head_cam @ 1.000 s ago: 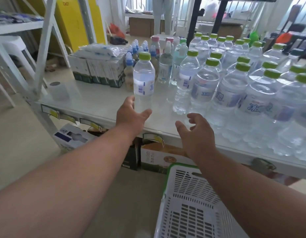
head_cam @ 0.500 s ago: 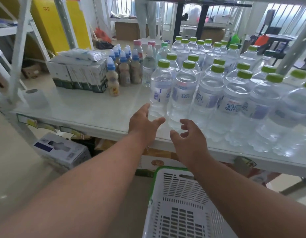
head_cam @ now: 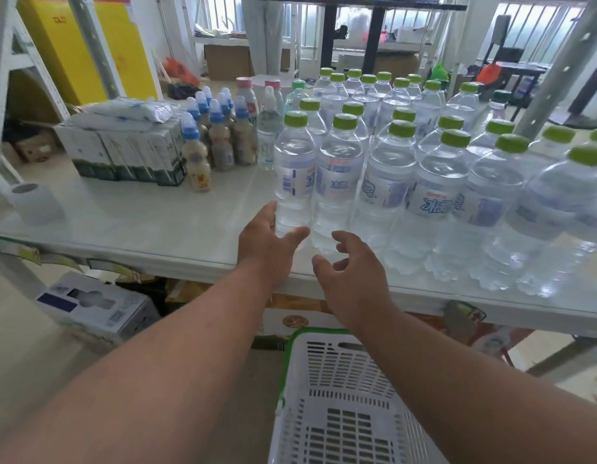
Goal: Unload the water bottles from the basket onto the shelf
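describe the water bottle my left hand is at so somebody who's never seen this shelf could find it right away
On the white shelf, find the big block of clear water bottles with green caps filling its right half. Take the front row, nearest the edge, and go to its left end: that water bottle. It alone has bare shelf on its left, and the left hand touches its base.

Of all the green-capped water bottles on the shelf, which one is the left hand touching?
The front-row water bottle at the far left end, beside the milk-drink bottles. The left hand rests its fingers against its base; the other bottles stand untouched.
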